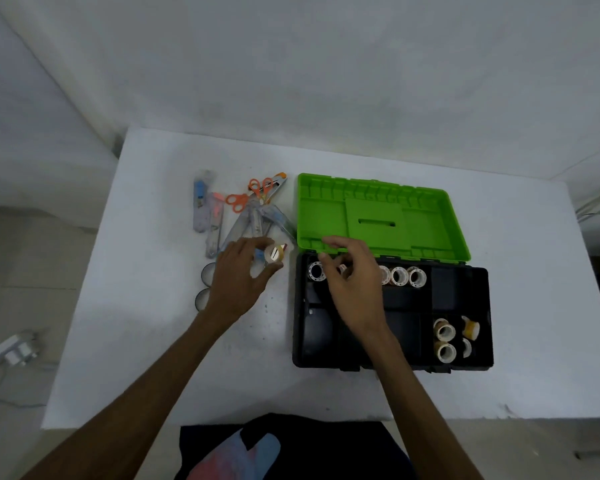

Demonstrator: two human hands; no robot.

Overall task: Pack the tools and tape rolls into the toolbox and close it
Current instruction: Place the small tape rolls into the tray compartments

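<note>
The black toolbox [392, 365] lies open on the white table, its green lid [426, 220] tipped back. White tape rolls [399, 276] line its back row, and yellowish rolls [444, 331] sit in the front right compartment. My left hand [239, 275] pinches a small tape roll [274, 253] just left of the box. My right hand [352, 282] hovers over the back left compartment, its fingers curled round a small roll [342, 269] that is mostly hidden. Orange-handled scissors [237, 201], packaged cutters [201, 202] and other tools lie in a pile to the left.
Two dark round rolls [208, 274] lie on the table left of my left wrist. A white power strip [7, 351] with a cable lies on the floor at the left. The table's near edge runs just in front of my dark clothing [291, 452].
</note>
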